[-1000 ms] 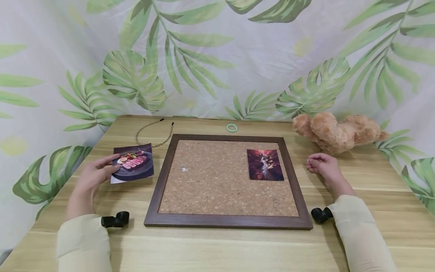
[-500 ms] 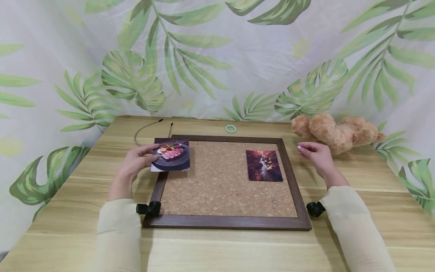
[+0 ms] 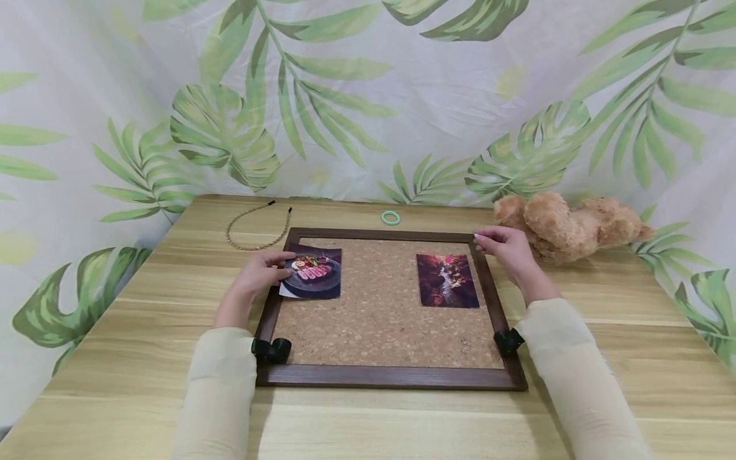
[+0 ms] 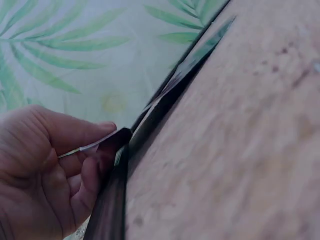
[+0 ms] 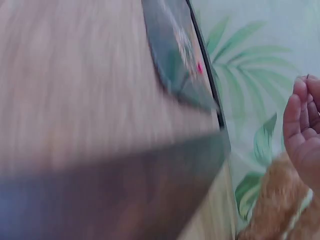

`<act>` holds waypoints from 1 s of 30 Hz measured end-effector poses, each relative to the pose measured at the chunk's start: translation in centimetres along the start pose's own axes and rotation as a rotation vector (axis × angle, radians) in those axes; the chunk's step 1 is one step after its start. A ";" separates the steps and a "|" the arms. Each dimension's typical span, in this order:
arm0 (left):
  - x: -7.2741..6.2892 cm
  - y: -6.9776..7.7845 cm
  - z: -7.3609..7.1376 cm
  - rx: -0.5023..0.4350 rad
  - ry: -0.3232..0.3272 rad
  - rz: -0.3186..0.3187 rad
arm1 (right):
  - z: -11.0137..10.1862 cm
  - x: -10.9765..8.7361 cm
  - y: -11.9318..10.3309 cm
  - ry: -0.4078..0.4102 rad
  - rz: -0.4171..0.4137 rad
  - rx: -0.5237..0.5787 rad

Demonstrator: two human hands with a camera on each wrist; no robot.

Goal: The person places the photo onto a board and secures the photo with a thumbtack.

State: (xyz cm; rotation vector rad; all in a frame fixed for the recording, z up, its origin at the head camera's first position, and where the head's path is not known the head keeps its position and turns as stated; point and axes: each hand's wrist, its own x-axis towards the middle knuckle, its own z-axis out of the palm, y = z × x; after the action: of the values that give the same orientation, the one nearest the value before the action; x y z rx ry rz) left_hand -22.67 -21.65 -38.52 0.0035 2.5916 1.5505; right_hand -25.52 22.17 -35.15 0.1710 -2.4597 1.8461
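Note:
My left hand (image 3: 260,276) pinches the left edge of a food photo (image 3: 315,275) between thumb and fingers. That photo, sliced meat on a dark plate, overlaps the left rail and cork of the brown-framed corkboard (image 3: 379,332). In the left wrist view the photo is seen nearly edge-on. My right hand (image 3: 506,246) is over the board's far right corner, its fingertips pinching a tiny pin (image 5: 307,76), of which a thin dark tip shows. A second, dark red and orange photo (image 3: 447,281) lies on the cork at right, with a pink pushpin (image 3: 450,259) at its top.
A brown plush toy (image 3: 575,223) lies at the back right, close to my right hand. Behind the board are a green ring (image 3: 390,218) and a gold chain headband (image 3: 253,247). A leaf-print cloth (image 3: 345,115) hangs behind the wooden table (image 3: 402,421).
My left hand has carried the food photo rightward from beside the board to over its upper left part. The right hand has moved left and away from me, to the board's far right corner.

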 end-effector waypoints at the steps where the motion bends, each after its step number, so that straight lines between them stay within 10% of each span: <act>1: 0.1 0.0 0.1 0.012 0.000 0.002 | 0.6 0.2 -0.1 -0.002 0.006 -0.005; 30: 0.3 1.1 2.2 0.152 0.020 0.028 | 19.0 1.7 -3.3 -0.292 0.007 0.092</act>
State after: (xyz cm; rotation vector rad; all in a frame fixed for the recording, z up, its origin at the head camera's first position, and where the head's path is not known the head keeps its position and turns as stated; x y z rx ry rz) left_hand -22.76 -19.15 -38.57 0.0382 2.7293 1.3653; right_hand -26.51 2.93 -37.17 0.4690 -2.5557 2.0707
